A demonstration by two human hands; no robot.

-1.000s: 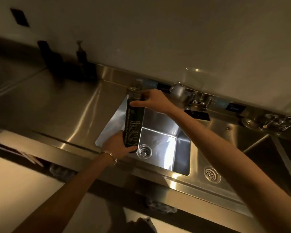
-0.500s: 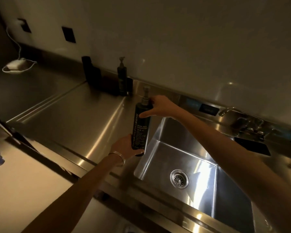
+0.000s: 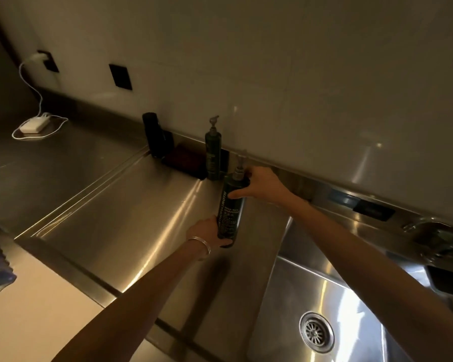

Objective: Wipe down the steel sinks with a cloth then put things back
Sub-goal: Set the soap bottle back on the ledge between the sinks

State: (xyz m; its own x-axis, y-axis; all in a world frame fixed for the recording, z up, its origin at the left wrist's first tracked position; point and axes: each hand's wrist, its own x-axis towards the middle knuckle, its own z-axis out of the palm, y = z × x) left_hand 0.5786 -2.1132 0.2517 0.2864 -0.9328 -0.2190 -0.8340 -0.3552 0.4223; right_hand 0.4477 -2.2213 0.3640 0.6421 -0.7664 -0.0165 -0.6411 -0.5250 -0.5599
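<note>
A steel counter [image 3: 115,218] runs left of the sink [image 3: 311,283]; a second pump bottle [image 3: 213,158] and a dark canister [image 3: 153,134] stand at its back wall. The tap [image 3: 429,231], far right, is blurred. The tall dark bottle [image 3: 229,212] (white lettering) tilts over the counter, left hand [image 3: 204,231] curled round its base, right hand [image 3: 262,185] gripping its shoulder

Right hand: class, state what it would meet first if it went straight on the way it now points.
Past the bottle that it holds, the right hand would likely meet the second pump bottle by the wall, though depth is unclear.
</note>
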